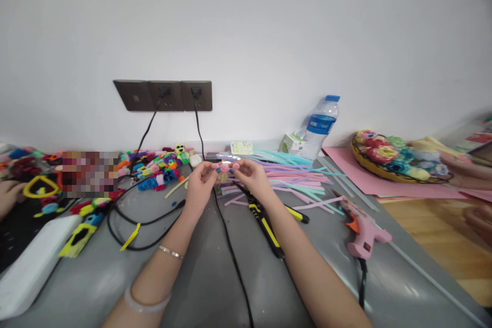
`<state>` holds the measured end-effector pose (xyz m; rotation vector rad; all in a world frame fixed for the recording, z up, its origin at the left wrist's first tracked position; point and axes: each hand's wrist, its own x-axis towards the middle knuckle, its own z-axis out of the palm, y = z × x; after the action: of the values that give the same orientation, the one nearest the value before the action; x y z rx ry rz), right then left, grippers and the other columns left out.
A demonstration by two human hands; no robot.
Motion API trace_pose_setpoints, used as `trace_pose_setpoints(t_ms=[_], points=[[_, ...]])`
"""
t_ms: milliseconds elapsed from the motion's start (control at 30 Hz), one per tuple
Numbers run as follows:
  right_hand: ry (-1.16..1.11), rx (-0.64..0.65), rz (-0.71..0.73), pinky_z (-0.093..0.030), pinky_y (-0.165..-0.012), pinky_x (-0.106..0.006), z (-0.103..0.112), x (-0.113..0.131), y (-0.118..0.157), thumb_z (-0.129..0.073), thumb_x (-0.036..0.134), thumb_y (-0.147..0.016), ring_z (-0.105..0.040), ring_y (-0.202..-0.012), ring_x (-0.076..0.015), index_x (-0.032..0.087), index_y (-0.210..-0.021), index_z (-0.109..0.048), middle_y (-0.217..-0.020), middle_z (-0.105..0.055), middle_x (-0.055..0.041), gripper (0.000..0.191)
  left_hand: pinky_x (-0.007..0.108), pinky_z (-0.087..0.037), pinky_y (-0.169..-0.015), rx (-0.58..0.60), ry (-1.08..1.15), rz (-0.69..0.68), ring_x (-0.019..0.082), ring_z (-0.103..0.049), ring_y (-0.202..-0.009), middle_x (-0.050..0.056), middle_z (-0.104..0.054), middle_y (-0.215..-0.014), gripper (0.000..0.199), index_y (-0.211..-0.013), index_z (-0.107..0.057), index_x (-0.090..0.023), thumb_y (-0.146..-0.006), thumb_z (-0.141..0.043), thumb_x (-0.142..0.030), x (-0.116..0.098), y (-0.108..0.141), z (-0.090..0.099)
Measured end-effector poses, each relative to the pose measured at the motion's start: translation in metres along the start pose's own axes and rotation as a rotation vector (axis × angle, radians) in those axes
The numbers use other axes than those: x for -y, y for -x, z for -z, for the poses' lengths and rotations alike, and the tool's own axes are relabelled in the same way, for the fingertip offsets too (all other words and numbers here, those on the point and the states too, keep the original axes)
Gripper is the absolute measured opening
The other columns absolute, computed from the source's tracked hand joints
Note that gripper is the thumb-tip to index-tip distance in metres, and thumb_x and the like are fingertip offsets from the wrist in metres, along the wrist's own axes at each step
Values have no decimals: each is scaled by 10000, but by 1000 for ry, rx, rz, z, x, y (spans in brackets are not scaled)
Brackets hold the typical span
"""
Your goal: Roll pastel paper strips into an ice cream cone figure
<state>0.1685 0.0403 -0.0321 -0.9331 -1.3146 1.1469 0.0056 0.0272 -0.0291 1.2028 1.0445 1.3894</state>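
Both hands meet near the middle of the view, over the grey table. My left hand (202,180), with a bracelet and a bangle on the arm, pinches the left side of a small pink fuzzy piece (224,167). The right side of that piece is between the fingertips of my right hand (249,177). Something yellowish shows just below the pink piece, too small to make out. Behind and to the right of my right hand lie pink, purple and turquoise fuzzy stems (300,177). Yellow-and-black pliers (269,230) rest beside my right forearm.
A pink glue gun (365,238) lies on the right, near a leaning water bottle (321,125) and a flower basket (359,160). Black cables (230,246) cross the table (200,287). Colourful fuzzy figures (157,177) and a white box (36,266) are left. Other people's hands show at both edges.
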Motion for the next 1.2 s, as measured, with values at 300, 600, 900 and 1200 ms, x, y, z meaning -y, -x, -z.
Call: trace_pose_setpoints(t_ms=[300,600,900,1200], points=[[16,10,-3,-526,-755,-333,-1,0,1,-753,533,-685,-672,-782,-216,203,-749,-596,-774,-704,-44,371,373,-620,-681,7,1,-10,271,-720,-923,121,-742,-1047,337,-839,-588,-183,-698,-736,-451,3,-1,1],[32,16,3,-512,-750,-333,-2,4,2,-747,522,-688,-657,-776,-210,207,-736,-574,-766,-685,-34,363,383,-624,-669,-29,13,0,267,-725,-866,112,-748,-966,346,-833,-610,-170,-669,-755,-439,2,0,1],[36,26,-9,-519,-766,-337,-3,4,3,-745,517,-687,-669,-795,-214,201,-748,-574,-806,-702,-49,364,334,-613,-621,-57,17,5,250,-717,-854,101,-742,-941,337,-843,-644,-159,-656,-763,-413,4,-1,1],[43,17,18,-532,-762,-321,-2,0,1,-738,523,-691,-688,-806,-214,191,-756,-579,-808,-716,-58,373,319,-604,-617,-65,38,8,251,-718,-853,99,-746,-930,378,-838,-652,-149,-631,-793,-432,3,-1,0]])
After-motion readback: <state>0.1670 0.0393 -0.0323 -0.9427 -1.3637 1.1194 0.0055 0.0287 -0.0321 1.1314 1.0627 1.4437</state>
